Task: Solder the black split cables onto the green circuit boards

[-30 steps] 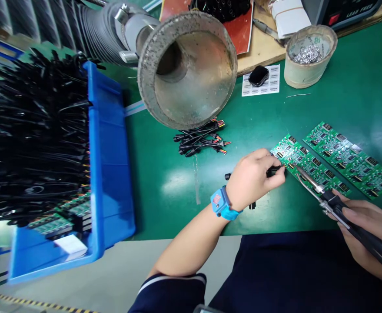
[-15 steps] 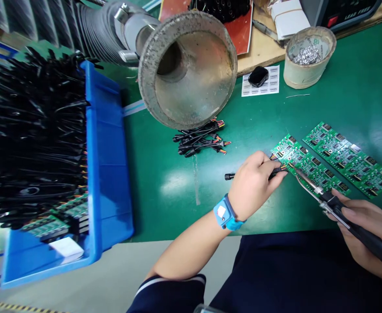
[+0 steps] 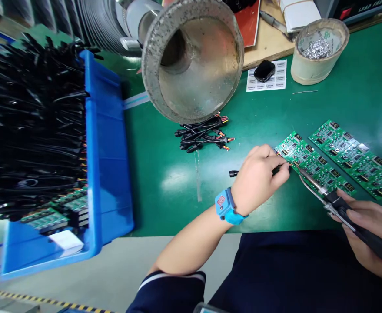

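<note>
My left hand, with a blue strap on its wrist, pinches a short black connector cable whose coloured wire ends reach the near edge of a green circuit board panel. In my right hand is a soldering iron with a black handle and a thin metal feed tube along its side. The iron's tip meets the board's edge right by the wire ends; the exact contact is too small to tell. A second circuit board panel lies just beyond, apart from both hands.
A pile of black cables lies below the wide fume extractor hood. At the left stands a blue bin full of cables and boards. Toward the back are a tape roll holding solder scraps, a label sheet and a soldering station.
The whole view has shifted slightly, so the bench things sit a little further right and higher. Both hands keep their grip, and the iron tip stays at the board's near edge.
</note>
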Tool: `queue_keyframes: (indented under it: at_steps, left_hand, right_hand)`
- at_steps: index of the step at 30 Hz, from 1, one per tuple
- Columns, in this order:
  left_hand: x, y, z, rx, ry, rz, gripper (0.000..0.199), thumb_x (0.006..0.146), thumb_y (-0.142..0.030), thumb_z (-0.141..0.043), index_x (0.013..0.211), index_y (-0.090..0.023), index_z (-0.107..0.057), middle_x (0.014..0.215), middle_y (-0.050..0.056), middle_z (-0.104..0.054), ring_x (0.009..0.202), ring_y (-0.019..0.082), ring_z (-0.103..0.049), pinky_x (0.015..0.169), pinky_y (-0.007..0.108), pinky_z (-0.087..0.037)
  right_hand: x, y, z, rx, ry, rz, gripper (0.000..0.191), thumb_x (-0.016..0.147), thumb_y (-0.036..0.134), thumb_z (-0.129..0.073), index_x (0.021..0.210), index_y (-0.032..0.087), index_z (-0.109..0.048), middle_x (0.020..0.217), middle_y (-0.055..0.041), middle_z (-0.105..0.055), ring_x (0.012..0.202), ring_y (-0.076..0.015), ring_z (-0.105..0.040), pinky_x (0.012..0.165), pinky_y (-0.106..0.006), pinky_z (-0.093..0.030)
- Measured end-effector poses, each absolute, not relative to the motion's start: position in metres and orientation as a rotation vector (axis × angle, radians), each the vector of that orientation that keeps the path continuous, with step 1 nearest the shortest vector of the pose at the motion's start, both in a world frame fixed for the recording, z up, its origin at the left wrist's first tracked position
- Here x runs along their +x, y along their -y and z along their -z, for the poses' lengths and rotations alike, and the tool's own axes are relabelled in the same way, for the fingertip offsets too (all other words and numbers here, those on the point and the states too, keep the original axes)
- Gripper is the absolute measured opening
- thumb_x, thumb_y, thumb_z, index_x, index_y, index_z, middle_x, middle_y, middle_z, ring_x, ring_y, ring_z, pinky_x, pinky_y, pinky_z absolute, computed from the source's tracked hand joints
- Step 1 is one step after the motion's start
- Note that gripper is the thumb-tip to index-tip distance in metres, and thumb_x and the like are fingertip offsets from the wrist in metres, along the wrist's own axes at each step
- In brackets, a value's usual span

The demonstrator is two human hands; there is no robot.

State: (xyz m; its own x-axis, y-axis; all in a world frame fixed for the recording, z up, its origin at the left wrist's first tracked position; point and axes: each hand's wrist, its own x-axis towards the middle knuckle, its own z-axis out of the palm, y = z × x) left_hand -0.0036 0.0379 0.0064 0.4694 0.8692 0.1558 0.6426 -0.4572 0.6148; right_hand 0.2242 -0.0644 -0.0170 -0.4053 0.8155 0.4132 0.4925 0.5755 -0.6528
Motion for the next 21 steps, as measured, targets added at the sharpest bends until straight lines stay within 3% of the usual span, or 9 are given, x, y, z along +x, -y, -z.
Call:
queue_keyframes:
  at_steps: [5, 9, 14, 21]
  left_hand:
    - [-0.002, -0.031, -0.004, 2.287, -1.345, -0.622, 0.013, 0.082, -0.022, -0.056, 0.085, -0.015, -0.066, 0.074, 0.003, -0.053, 0.073, 0.015, -0.050, 0.072, 0.031, -0.044]
    - [0.000, -0.026, 0.001, 2.311, -1.392, -0.663, 0.014, 0.082, -0.023, -0.056, 0.084, -0.013, -0.065, 0.073, 0.004, -0.051, 0.071, 0.015, -0.049, 0.070, 0.031, -0.044]
    - [0.002, -0.024, 0.005, 2.355, -1.421, -0.658, 0.017, 0.084, -0.026, -0.053, 0.082, -0.012, -0.062, 0.074, 0.005, -0.050, 0.071, 0.016, -0.048, 0.068, 0.032, -0.043]
    - [0.003, -0.024, 0.007, 2.400, -1.437, -0.651, 0.018, 0.085, -0.026, -0.051, 0.079, -0.012, -0.060, 0.073, 0.005, -0.050, 0.071, 0.016, -0.047, 0.067, 0.032, -0.042]
  right_hand:
    - [0.221, 0.064, 0.016, -1.086, 2.090, -0.520, 0.059, 0.077, 0.004, -0.055, 0.131, 0.022, -0.040, 0.093, -0.0032, -0.062, 0.100, -0.0200, -0.058, 0.090, -0.040, -0.053]
    - [0.217, 0.065, 0.016, -1.096, 2.083, -0.500, 0.058, 0.076, 0.003, -0.058, 0.129, 0.021, -0.042, 0.089, -0.0017, -0.063, 0.096, -0.0189, -0.059, 0.094, -0.038, -0.051]
    - [0.215, 0.068, 0.016, -1.225, 2.044, -0.545, 0.056, 0.078, 0.008, -0.060, 0.127, 0.029, -0.043, 0.090, 0.0026, -0.063, 0.090, -0.0166, -0.062, 0.093, -0.036, -0.052]
    - [0.220, 0.073, 0.024, -1.268, 2.036, -0.610, 0.046, 0.079, 0.010, -0.059, 0.121, 0.025, -0.048, 0.100, -0.0002, -0.063, 0.103, -0.0170, -0.057, 0.096, -0.033, -0.050]
